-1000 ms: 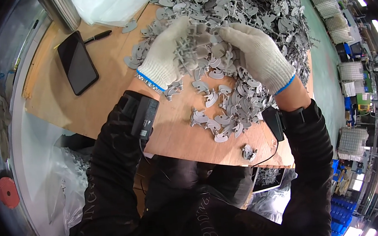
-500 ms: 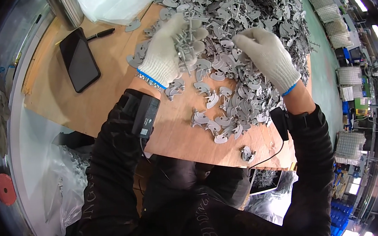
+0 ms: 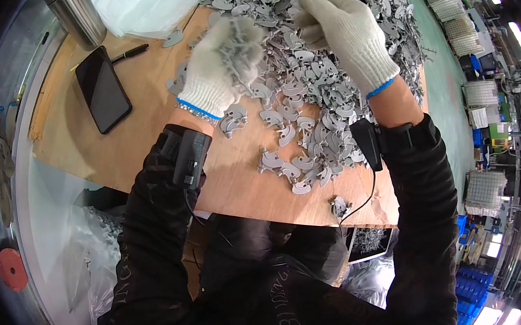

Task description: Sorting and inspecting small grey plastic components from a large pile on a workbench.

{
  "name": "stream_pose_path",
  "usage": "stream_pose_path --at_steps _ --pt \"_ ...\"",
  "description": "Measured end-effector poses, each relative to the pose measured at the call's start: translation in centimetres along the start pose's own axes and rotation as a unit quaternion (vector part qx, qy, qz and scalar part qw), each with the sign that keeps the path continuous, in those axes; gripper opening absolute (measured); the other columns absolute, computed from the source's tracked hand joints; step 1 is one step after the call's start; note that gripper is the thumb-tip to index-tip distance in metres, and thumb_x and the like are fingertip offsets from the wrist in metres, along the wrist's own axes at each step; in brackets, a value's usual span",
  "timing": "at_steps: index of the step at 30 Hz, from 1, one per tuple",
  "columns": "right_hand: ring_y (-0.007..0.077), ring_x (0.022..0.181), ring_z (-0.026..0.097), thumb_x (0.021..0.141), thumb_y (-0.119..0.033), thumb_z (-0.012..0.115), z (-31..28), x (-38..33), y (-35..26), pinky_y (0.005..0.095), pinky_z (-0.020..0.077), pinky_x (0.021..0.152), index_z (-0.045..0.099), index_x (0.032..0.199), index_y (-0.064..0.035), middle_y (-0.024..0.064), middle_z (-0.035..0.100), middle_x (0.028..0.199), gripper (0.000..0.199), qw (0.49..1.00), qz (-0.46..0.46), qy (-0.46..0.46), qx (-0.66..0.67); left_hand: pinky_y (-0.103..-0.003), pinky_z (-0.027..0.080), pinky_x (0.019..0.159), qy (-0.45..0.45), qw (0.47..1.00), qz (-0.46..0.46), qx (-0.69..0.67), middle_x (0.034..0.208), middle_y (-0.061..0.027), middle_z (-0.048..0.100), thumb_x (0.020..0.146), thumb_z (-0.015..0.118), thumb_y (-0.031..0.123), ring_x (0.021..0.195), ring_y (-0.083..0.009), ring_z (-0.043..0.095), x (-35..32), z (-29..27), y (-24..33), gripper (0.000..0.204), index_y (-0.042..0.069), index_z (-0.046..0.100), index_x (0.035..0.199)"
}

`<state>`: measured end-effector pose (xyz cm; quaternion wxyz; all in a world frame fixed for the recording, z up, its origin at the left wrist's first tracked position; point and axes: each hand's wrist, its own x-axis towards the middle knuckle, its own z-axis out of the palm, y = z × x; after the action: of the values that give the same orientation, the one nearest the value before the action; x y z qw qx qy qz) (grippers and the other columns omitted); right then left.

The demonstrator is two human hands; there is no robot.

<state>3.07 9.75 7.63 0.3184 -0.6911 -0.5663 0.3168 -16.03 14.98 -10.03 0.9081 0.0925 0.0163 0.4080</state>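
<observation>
My left hand (image 3: pixel 216 63): fingers curled round a blurry bunch of grey parts (image 3: pixel 238 52); a slack grip could spill some. Right hand (image 3: pixel 345 32): fingers bent narrow over the heap (image 3: pixel 318 72) on the bench (image 3: pixel 231 187), can't tell if holding any. Cable (image 3: pixel 374 181) could snag the lone part (image 3: pixel 339 206). Counts: one phone (image 3: pixel 103 90), one pen (image 3: pixel 131 53), one flask (image 3: pixel 79 20); bunch, heap uncountable.

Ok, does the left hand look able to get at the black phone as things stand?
Probably yes: the phone lies uncovered on the wooden tabletop, with only some loose parts and bare wood between. But the left hand holds a cluster of grey parts, which might hinder a grip.
</observation>
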Motion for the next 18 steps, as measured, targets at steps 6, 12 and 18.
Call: stream_pose_path --at_steps 6,12,18 --pt "0.0267 0.098 0.08 0.102 -0.033 0.072 -0.4 0.9 7.0 0.04 0.0655 0.093 0.079 0.133 -0.0045 0.0162 0.083 0.113 0.042 0.969 -0.043 -0.002 -0.242 -0.037 0.06 0.055 0.129 0.984 0.123 0.0 0.101 -0.0106 0.082 0.116 0.062 0.039 0.08 -0.0251 0.079 0.2 0.5 0.4 0.036 0.006 0.076 0.119" --pt "0.0392 0.112 0.078 0.095 -0.033 0.074 3.9 0.2 7.1 0.0452 0.0617 0.103 0.071 0.146 -0.0088 0.023 0.079 0.124 0.056 0.889 -0.107 -0.043 -0.444 -0.033 0.055 0.055 0.104 0.989 0.106 0.016 0.103 -0.0095 0.082 0.115 0.063 0.038 0.077 -0.0225 0.076 -0.1 0.6 0.3 0.033 0.008 0.076 0.12" --pt "0.0408 0.114 0.077 0.093 -0.035 0.076 4.8 0.5 8.2 0.0458 0.061 0.103 0.065 0.153 -0.0089 0.0254 0.078 0.125 0.066 0.896 -0.126 -0.061 -0.422 -0.032 0.052 0.055 0.12 0.986 0.111 0.033 0.102 -0.0083 0.082 0.114 0.064 0.039 0.077 -0.0222 0.075 0.0 0.5 0.2 0.033 0.009 0.077 0.12"
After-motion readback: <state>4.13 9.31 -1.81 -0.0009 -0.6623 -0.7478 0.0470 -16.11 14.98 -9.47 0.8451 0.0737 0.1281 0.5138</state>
